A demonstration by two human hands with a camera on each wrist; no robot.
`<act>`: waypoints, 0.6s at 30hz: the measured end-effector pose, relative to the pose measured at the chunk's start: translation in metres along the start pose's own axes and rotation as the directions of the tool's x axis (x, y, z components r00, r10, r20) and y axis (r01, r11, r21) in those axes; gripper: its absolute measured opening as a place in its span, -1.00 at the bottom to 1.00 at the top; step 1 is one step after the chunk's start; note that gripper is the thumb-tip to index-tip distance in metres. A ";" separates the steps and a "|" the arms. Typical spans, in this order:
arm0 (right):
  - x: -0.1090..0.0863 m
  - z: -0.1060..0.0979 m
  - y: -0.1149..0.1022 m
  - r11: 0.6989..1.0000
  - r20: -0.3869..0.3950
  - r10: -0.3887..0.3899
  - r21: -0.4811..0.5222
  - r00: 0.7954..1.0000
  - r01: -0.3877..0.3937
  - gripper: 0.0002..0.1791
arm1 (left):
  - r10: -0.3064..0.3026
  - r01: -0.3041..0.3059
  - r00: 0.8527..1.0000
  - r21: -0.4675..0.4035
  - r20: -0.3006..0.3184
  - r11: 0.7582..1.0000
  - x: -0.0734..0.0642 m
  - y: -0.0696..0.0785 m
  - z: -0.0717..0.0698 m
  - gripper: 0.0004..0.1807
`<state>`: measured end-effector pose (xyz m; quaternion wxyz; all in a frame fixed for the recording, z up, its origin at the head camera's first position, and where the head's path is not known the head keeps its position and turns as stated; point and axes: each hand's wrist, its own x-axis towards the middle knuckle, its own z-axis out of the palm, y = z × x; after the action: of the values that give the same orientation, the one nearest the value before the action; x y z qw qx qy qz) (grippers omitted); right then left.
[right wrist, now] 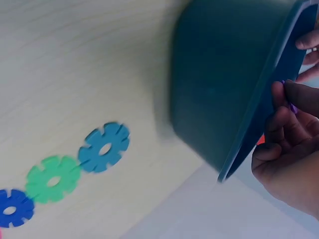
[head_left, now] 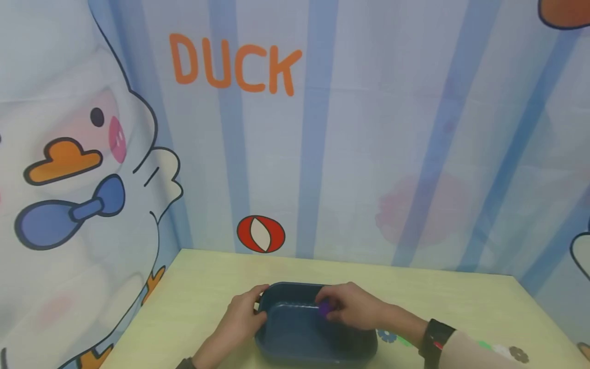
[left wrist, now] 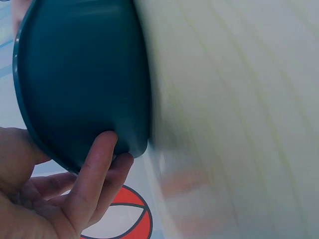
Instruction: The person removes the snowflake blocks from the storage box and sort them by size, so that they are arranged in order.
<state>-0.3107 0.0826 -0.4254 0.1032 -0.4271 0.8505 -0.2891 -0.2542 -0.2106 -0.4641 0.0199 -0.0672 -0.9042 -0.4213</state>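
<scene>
A dark blue plastic basin (head_left: pixel 313 335) stands on the table, its inside facing up in the head view. At its left end my left hand (head_left: pixel 239 315) grips the rim; in the left wrist view, the fingers (left wrist: pixel 94 169) lie against the outer wall. Over the basin's right part, my right hand (head_left: pixel 357 307) pinches a small purple disc (head_left: pixel 324 308) between thumb and fingertips. Most of that disc (right wrist: pixel 293 107) is hidden by the fingers in the right wrist view, so its full shape cannot be seen.
Right of the basin lies a row of notched plastic discs: a teal one (right wrist: pixel 104 148), a green one (right wrist: pixel 53 179) and a blue one (right wrist: pixel 15 207). Farther right, beyond the right wrist, is a brownish disc (head_left: pixel 519 354). A printed duck curtain (head_left: pixel 359 128) hangs behind the pale yellow table (head_left: pixel 207 277).
</scene>
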 end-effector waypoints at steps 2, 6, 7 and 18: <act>-0.006 -0.004 0.001 1.000 -0.013 0.007 0.030 1.000 -0.007 -0.66 | 0.000 0.000 1.000 -0.003 -0.002 1.000 -0.001 0.000 0.000 -0.33; -0.018 -0.010 0.005 0.996 -0.032 0.039 0.086 0.999 -0.036 -0.66 | -0.010 0.010 1.000 -0.008 -0.005 1.000 -0.003 0.000 -0.002 -0.33; -0.021 -0.011 0.005 0.995 -0.038 0.042 0.096 0.998 -0.038 -0.67 | -0.013 0.013 1.000 -0.004 -0.008 1.000 -0.003 0.000 -0.002 -0.33; -0.061 -0.030 0.010 0.989 -0.082 0.070 0.133 0.994 -0.059 -0.72 | -0.019 0.019 1.000 0.018 -0.015 1.000 -0.001 0.003 0.002 -0.33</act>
<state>-0.2924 0.1474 -0.4115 0.1031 -0.3787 0.8470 -0.3586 -0.2527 -0.2078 -0.4632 0.0231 -0.0554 -0.9084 -0.4138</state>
